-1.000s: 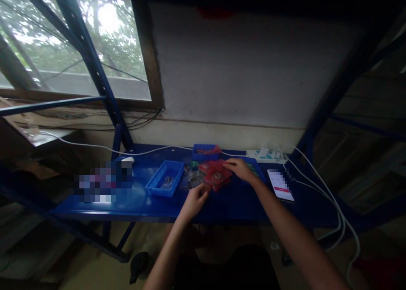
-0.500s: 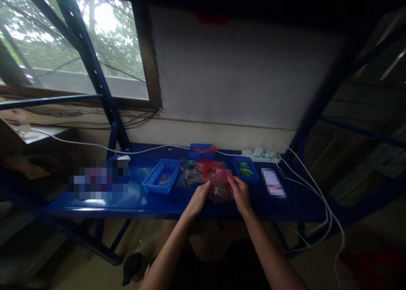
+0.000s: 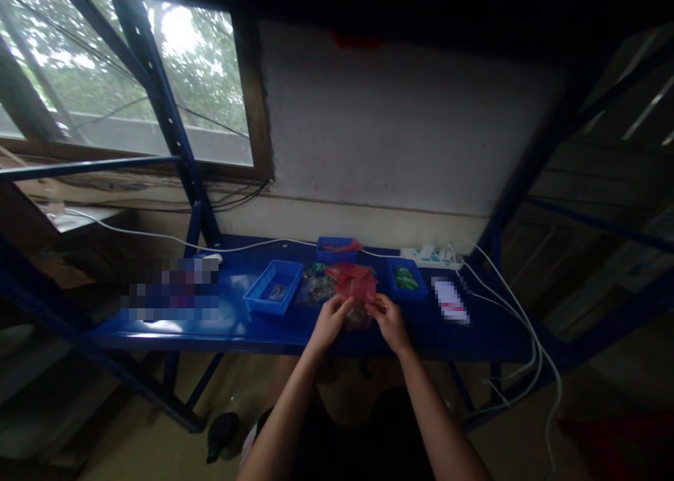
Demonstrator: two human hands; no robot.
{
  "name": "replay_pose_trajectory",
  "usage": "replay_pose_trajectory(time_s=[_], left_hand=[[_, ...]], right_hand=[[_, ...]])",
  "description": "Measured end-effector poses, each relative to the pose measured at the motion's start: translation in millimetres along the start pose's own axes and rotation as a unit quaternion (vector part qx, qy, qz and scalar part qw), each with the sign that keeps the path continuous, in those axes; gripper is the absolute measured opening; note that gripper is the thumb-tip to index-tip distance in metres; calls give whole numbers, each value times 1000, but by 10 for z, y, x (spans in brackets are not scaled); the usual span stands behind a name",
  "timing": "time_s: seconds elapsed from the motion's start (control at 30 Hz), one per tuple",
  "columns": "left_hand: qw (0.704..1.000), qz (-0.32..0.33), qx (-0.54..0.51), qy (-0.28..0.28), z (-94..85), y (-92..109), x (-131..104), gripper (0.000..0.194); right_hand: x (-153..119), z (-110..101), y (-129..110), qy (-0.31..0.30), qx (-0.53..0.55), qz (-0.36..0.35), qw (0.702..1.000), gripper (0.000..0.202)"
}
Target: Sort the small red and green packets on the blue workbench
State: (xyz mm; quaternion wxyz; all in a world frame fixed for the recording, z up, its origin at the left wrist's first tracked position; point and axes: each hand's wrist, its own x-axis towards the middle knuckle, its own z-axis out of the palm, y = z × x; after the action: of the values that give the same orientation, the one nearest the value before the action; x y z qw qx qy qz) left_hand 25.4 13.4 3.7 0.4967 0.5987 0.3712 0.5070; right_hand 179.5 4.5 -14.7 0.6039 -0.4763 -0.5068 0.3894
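Observation:
A red, see-through plastic bag [image 3: 362, 288] is held up over the front part of the blue table. My left hand [image 3: 333, 321] pinches its left side between thumb and fingers. On the right side, my right hand [image 3: 388, 319] grips the same bag near its edge. Something pale shows through the lower part, too blurred to name. Just left of the bag lies a pile of clear plastic packets [image 3: 314, 289], with a small green item [image 3: 317, 267] behind it. More red plastic lies directly behind the bag.
A blue tray [image 3: 253, 300] with a few clear packets stands left. One blue tray [image 3: 321, 253] at the back holds red bags; another [image 3: 420, 293] on the right holds green packets. A power strip [image 3: 429, 258] with white cables and a blurred-out phone-like object [image 3: 450, 300] lie right.
Both hands have shifted slightly, and the red bag is now more bunched between them. The right hand has moved a little lower and toward the left. The view has tilted slightly.

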Motion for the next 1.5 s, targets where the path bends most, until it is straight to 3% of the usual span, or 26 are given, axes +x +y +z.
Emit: replay_pose_trajectory(time_s=[0.17, 0.47, 0.87, 1.03, 1.2, 1.37, 1.5], left_hand=[[998, -9, 0, -57, 0, 29, -31, 39], [999, -5, -38, -27, -23, -37, 18, 40], [999, -17, -36, -34, -28, -40, 0, 33], [998, -18, -52, -11, -29, -88, 20, 37], [999, -13, -33, 5, -28, -70, 21, 38], [999, -19, -16, -30, -13, -62, 6, 41], [999, -18, -39, -18, -19, -91, 12, 42]], right_hand=[[-14, -39, -27, 18, 15, -10, 1000, 22], [-22, 9, -73, -59, 25, 24, 998, 30], [-34, -13, -95, 21, 20, 6, 1000, 31], [-37, -24, -91, 34, 0, -13, 999, 34], [-32, -32, -74, 29, -13, -21, 999, 37], [-17, -34, -62, 41, -5, -22, 999, 38], [-16, -25, -76, 19, -8, -7, 1000, 32]])
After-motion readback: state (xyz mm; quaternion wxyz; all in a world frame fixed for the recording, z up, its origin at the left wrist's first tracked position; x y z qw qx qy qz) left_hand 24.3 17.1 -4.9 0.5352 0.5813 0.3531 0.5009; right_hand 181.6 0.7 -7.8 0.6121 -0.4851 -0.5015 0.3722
